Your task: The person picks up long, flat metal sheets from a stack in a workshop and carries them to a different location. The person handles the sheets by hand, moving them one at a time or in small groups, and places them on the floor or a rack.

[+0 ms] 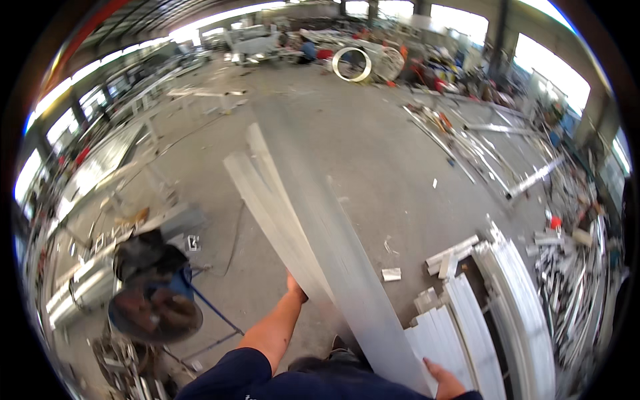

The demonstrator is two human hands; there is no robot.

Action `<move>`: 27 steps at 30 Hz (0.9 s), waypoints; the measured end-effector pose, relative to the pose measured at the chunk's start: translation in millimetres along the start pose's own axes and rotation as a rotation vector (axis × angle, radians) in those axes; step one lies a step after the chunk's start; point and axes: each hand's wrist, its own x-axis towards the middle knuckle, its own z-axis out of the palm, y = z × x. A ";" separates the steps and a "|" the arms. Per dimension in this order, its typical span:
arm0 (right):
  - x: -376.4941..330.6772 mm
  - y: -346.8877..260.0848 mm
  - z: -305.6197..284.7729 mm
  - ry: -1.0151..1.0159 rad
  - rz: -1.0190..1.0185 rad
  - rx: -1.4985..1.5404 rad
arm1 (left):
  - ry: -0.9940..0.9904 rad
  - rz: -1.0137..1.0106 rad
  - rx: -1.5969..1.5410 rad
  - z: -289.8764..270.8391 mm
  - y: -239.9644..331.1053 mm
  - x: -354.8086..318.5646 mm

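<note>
Several long, flat metal profiles (333,227), dull grey, are held slanting in front of my body. They reach from the lower right toward the upper middle, and their far ends fan slightly apart. My left hand (295,288) grips the left edge of the narrower profile (277,223), its fingers partly hidden behind the metal. Close to the near end, my right hand (445,380) closes on the right edge of the wide profile. Part of that hand is cut off by the picture's lower rim. The far end of the wide profile is blurred.
Stacked silvery profiles (513,293) lie at the lower right, with a heap of metal offcuts (587,267) beyond. A round-seated stool (157,310) stands at left near metal frames. A white scrap (391,274) lies on the floor (373,153). Farther off is a large ring (335,65).
</note>
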 end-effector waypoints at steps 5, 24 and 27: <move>40.0 -113.5 -90.9 0.014 0.062 0.057 | 0.414 0.250 0.690 76.5 10.7 164.0; 244.8 -471.5 -437.0 0.085 0.298 0.392 | 0.340 -0.053 0.736 177.2 151.8 853.4; 298.6 -524.2 -496.0 0.172 0.243 0.350 | 0.306 -0.092 0.654 170.8 148.4 983.4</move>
